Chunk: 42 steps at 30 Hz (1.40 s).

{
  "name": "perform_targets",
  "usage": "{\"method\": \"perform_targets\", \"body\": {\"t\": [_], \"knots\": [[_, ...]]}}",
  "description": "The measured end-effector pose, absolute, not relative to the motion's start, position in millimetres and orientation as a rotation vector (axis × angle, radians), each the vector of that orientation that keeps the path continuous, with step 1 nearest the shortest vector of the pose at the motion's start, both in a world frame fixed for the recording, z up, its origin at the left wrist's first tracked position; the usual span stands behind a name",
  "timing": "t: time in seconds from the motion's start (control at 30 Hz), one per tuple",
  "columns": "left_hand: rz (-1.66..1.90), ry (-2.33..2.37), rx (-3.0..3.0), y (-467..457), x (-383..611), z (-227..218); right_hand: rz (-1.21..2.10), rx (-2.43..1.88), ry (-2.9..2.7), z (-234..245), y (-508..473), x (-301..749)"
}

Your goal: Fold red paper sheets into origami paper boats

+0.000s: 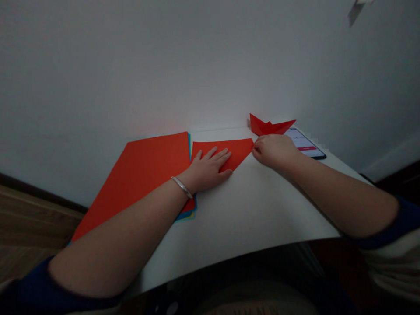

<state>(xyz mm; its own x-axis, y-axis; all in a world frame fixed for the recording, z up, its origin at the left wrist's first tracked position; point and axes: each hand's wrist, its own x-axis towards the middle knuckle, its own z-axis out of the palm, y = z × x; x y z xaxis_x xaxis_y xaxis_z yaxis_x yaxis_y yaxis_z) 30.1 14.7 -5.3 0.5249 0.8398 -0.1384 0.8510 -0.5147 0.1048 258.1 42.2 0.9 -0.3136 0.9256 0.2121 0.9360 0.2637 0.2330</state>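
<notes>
A folded red paper sheet (239,149) lies on the white table (249,218). My left hand (208,168) rests flat on its left part, fingers stretched out, a silver bangle on the wrist. My right hand (274,150) is closed, pinching the sheet's right corner against the table. A finished red paper boat (269,126) stands just beyond my right hand, near the wall.
A stack of coloured paper with a red top sheet (141,175) lies at the left, overhanging the table edge. A phone (305,143) with a lit screen lies right of the boat. A white wall rises directly behind the table. Wooden floor shows at the left.
</notes>
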Motion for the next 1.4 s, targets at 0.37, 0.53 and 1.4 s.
{"method": "perform_targets", "body": {"t": [0.37,0.53,1.4], "knots": [[-0.070,1.467,2.623,16.5,29.9,-7.3,-0.473,-1.540,-2.700,9.5,27.7,239.2],[-0.057,1.472,2.634,20.2,29.2,-11.1,-0.283,-1.223,-2.820,8.7,15.6,230.1],[-0.075,1.416,2.653,14.4,25.7,-7.1,-0.532,-1.791,-2.541,2.0,41.9,256.6]]}}
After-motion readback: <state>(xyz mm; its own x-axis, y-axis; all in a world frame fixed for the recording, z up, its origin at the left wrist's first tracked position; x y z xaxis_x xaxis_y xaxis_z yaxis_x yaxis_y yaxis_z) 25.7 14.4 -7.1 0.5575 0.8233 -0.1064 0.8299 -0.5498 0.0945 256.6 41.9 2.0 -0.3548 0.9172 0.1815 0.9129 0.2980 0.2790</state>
